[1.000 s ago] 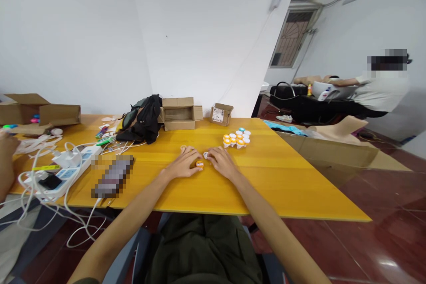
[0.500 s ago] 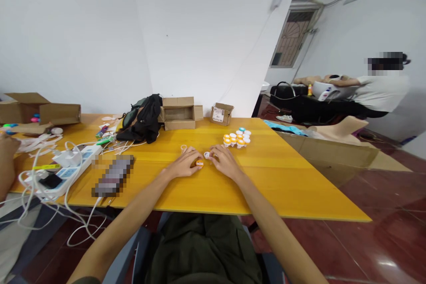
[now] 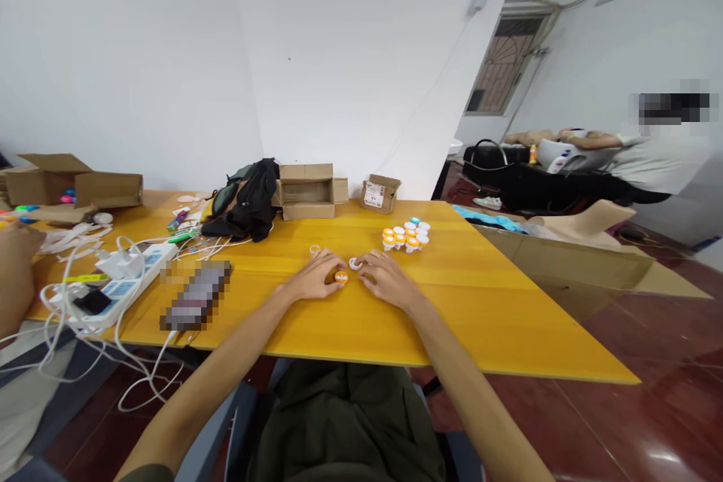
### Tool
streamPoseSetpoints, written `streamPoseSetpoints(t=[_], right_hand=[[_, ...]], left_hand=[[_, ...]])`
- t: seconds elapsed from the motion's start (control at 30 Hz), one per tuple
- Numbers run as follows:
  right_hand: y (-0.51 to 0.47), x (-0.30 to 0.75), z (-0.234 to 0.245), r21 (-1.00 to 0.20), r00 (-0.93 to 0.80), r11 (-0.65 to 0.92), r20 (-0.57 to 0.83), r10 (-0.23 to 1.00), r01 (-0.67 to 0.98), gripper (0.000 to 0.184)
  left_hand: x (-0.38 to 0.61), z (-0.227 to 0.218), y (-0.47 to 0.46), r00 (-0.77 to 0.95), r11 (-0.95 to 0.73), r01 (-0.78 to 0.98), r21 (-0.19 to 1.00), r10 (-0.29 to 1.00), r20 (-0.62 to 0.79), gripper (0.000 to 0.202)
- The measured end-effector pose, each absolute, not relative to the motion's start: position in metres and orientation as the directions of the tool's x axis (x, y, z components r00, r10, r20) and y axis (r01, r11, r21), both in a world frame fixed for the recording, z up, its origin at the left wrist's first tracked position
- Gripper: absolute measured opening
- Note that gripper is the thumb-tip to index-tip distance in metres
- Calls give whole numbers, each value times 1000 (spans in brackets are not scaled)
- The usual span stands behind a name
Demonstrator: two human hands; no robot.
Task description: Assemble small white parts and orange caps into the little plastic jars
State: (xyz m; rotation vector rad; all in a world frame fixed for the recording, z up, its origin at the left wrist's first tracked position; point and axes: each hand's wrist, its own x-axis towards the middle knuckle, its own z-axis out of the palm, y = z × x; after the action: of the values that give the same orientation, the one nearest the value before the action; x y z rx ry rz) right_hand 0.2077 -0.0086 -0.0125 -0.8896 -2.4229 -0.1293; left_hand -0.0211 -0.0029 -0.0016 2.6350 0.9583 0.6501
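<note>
Both my hands rest on the yellow table (image 3: 480, 301) in front of me. My left hand (image 3: 313, 280) curls its fingers round a small orange pot (image 3: 341, 278) that stands on the table. My right hand (image 3: 387, 280) lies beside it, fingertips pinching a small white lid (image 3: 355, 263). A second white ring-shaped lid (image 3: 315, 249) lies just beyond my left hand. A cluster of several small orange and white pots (image 3: 407, 236) stands farther back to the right.
A black bag (image 3: 248, 199), open cardboard boxes (image 3: 308, 192) and a small box (image 3: 379, 193) line the far edge. A power strip (image 3: 127, 279) with white cables and a phone (image 3: 195, 295) lie left. Another person's arm (image 3: 14, 271) shows at far left; someone sits at back right.
My hands stay on the small orange pot and the white lid with only slight finger shifts. The view has drifted a little to the left.
</note>
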Motion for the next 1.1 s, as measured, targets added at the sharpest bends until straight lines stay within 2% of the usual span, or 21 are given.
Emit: streamPoseSetpoints(t=[0.37,0.67,0.83,0.9,1.1], right_hand=[[-5,214,-13,-148,-550,748,588,592,646,15],[-10,207,-12,41,-682,765,487,546,642,20],[-8,204,-14,121,-695,744,480,535,657,23],[-8,202,-15,90,-679,751,508,531,654,23],[-10,195,-14,-119,-574,775,605,552,620,22]], left_hand=[[-22,1,-5,671,-753,536,382,654,350,15],[-23,2,-5,679,-759,557,337,650,341,20],[-24,4,-6,680,-758,574,309,652,336,22],[-24,4,-5,679,-758,576,307,652,336,22],[-24,0,-3,676,-755,576,315,656,335,19]])
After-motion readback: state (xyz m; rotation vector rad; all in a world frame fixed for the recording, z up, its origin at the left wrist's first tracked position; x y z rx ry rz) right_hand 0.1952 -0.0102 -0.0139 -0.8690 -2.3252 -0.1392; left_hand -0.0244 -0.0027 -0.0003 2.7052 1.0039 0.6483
